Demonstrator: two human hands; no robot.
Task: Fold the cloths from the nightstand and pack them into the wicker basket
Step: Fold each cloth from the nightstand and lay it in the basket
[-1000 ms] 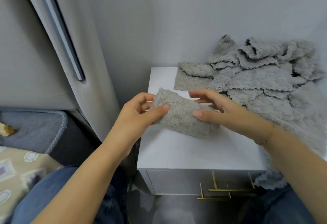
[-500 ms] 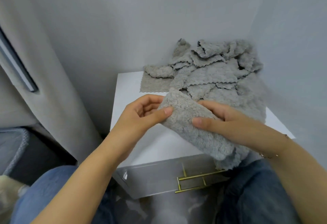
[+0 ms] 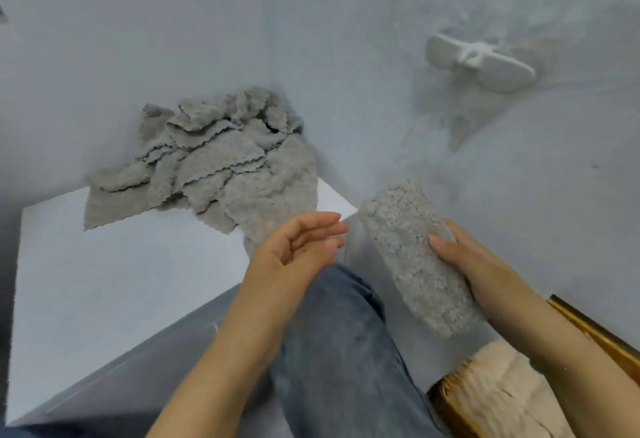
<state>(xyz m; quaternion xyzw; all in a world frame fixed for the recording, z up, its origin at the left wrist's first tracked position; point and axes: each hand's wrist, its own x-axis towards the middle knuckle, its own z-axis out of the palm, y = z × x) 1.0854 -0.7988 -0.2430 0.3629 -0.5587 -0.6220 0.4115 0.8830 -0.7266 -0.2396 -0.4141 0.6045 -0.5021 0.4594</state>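
My right hand point(image 3: 467, 264) grips a folded grey fleecy cloth point(image 3: 412, 250), thumb on top, held in the air to the right of the nightstand. My left hand point(image 3: 298, 247) is off the cloth, fingers relaxed and empty, just left of it over my knee. A heap of unfolded grey cloths point(image 3: 221, 164) lies on the white nightstand point(image 3: 104, 281) against the wall. The wicker basket point(image 3: 450, 403) shows at the bottom right, below the held cloth, with pale pink folded cloths point(image 3: 502, 396) inside.
My knee in blue jeans point(image 3: 339, 344) sits between the nightstand and the basket. A white fixture point(image 3: 479, 61) is mounted on the grey wall at the upper right. The nightstand's dark drawer front point(image 3: 138, 378) faces me.
My view swung to the right. My left hand let go of the folded cloth, and my right hand carried it off the nightstand toward the basket.
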